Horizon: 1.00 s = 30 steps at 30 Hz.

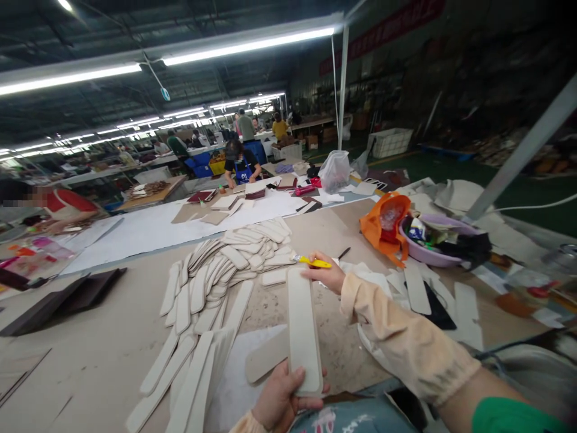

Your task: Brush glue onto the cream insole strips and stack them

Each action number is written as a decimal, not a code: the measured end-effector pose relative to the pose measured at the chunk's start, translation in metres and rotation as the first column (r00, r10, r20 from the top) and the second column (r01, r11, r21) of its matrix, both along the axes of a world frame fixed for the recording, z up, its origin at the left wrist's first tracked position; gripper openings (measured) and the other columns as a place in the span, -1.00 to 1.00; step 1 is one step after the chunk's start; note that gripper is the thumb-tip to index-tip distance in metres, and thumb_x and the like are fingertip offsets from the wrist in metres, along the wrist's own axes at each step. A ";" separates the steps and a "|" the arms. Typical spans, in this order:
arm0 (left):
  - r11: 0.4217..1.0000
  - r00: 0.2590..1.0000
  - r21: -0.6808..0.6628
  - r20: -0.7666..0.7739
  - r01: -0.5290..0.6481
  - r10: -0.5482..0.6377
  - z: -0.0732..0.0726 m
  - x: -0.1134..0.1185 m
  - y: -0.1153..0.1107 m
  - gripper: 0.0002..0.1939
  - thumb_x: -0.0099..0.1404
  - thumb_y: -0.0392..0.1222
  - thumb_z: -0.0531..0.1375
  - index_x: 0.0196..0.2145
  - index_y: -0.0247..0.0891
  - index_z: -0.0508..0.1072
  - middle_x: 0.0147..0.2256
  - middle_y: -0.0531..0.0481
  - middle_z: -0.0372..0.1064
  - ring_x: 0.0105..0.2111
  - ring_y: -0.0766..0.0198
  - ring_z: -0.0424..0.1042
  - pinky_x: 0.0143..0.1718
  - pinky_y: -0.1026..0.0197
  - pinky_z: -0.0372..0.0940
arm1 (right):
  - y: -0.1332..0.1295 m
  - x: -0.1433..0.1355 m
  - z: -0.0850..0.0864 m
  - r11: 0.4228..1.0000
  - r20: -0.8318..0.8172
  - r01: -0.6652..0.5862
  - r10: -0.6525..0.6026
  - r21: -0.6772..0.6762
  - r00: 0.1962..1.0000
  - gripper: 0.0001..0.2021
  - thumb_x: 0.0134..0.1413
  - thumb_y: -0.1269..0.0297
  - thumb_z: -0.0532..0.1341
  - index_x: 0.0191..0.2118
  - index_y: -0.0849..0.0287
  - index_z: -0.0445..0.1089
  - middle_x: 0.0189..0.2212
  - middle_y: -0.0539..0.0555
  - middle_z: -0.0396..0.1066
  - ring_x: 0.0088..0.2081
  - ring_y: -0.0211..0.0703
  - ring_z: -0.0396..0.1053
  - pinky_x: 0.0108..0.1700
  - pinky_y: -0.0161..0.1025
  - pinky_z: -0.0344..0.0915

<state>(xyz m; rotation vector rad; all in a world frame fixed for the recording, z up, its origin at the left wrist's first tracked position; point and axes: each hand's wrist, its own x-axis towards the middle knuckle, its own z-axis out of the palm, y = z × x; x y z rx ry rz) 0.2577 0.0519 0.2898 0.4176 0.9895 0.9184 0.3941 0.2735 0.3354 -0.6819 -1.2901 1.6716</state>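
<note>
A long pale strip with rounded corners (pixel 303 328) stands lengthwise between my hands. My left hand (pixel 283 394) grips its near end, thumb on top and fingers underneath. My right hand (pixel 327 273) is at the far end, closed round a yellow-handled brush (pixel 313 262), its fingers touching the strip's edge. Just left of the strip, a greyish-beige rounded piece (pixel 267 356) lies on a white sheet (pixel 238 382). A large heap of similar pale pieces (pixel 225 258) spreads over the table to the left, with longer strips (pixel 192 379) fanned out nearer me.
Dark folded panels (pixel 67 297) lie at the left. On the right are an orange bag (pixel 385 225), a purple basin (pixel 435 255) full of items, and loose pieces (pixel 469 313). A slanted metal post (pixel 527 144) rises there. People work at tables beyond.
</note>
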 end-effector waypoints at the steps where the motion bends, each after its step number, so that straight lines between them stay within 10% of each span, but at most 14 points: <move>1: 1.000 1.000 -0.003 -0.004 0.005 -0.005 -0.002 -0.001 0.001 -0.59 0.14 -0.11 0.23 -0.09 -0.37 0.30 -0.15 -0.30 0.42 -0.21 0.01 0.47 -0.43 0.25 0.41 | 0.000 0.000 0.000 1.000 0.001 -0.012 0.012 -0.003 1.000 -0.54 -0.36 0.21 0.40 -0.40 0.11 0.09 -0.61 -0.20 0.11 -0.58 -0.39 0.07 -0.53 -0.39 0.09; 9: 0.995 0.997 -0.060 -0.028 0.074 -0.076 -0.016 -0.013 0.011 -0.57 0.08 -0.05 0.26 -0.16 -0.37 0.34 -0.21 -0.29 0.45 -0.26 0.03 0.49 -0.47 0.25 0.40 | 0.001 0.001 -0.016 0.960 0.219 0.099 -0.159 0.261 0.963 -0.64 -0.23 0.18 0.36 -0.38 0.09 0.15 -0.63 -0.18 0.02 -0.58 -0.35 -0.04 -0.52 -0.37 -0.08; 30: 0.954 0.929 -0.081 -0.217 0.289 -0.300 -0.026 -0.079 0.068 -0.52 0.07 0.08 0.24 -0.19 -0.36 0.39 -0.35 -0.15 0.45 -0.39 0.17 0.45 -0.51 0.28 0.35 | 0.020 -0.007 -0.069 0.943 0.228 0.331 -0.316 -0.030 0.921 -0.58 -0.32 0.14 0.37 -0.42 0.11 0.11 -0.58 -0.17 0.08 -0.53 -0.33 0.03 -0.47 -0.37 -0.02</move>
